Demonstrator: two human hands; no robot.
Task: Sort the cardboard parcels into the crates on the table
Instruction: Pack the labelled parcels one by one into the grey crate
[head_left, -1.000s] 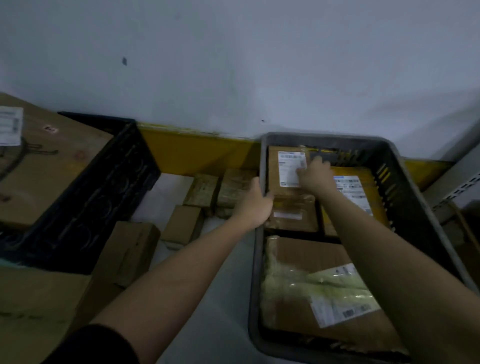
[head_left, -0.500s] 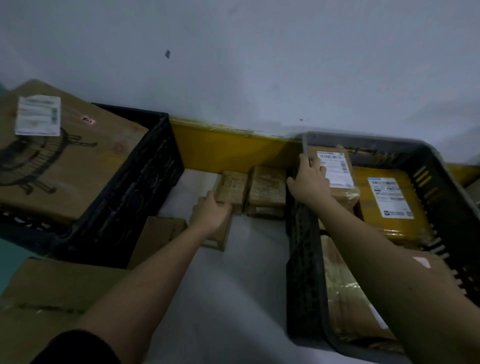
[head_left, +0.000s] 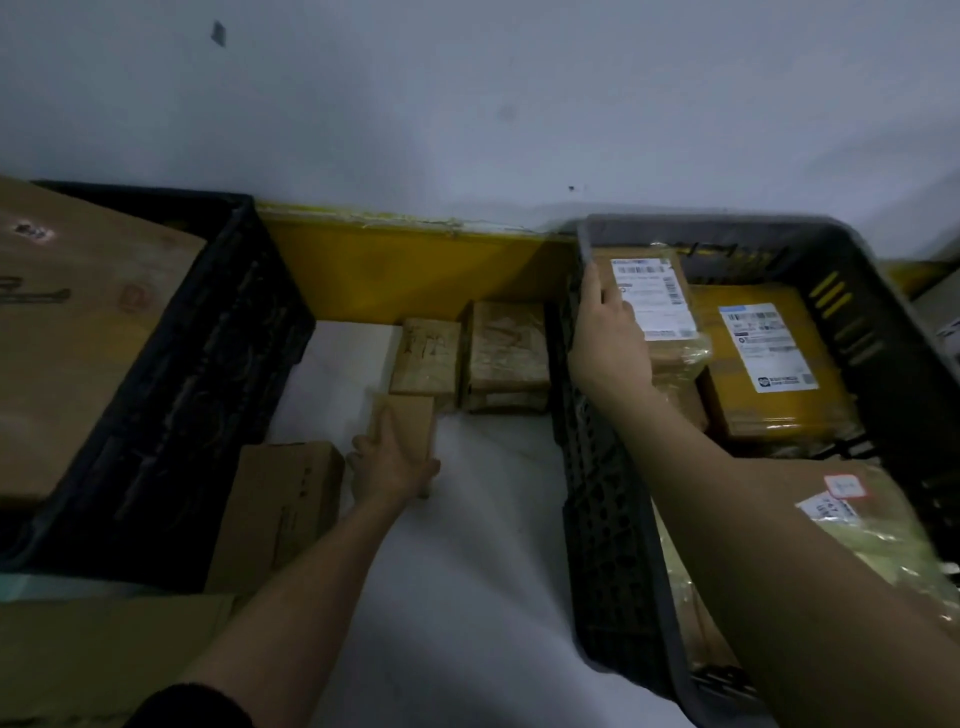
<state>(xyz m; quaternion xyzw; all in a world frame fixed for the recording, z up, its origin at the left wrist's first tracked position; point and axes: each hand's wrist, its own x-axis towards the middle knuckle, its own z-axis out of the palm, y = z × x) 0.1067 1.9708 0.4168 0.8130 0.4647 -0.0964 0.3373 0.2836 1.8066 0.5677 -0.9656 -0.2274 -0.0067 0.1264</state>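
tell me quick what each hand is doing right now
Left hand: grips a small plain cardboard parcel on the table.
Right hand: holds the labelled parcel in the grey crate.

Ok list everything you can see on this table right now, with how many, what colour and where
grey crate: one, dark grey, right side of the table
labelled parcel: one, brown with white label, far left corner of the grey crate
yellow parcel: one, yellow-brown with white label, far right of the grey crate
wrapped parcel: one, brown in clear film, near end of the grey crate
black crate: one, black, left side
large box: one, brown, in the black crate
taped parcels: two, brown, by the yellow wall strip between the crates
small parcel: one, brown, in front of them
upright box: one, brown, beside the black crate
left hand: grips the small parcel
right hand: holds the labelled parcel's left edge
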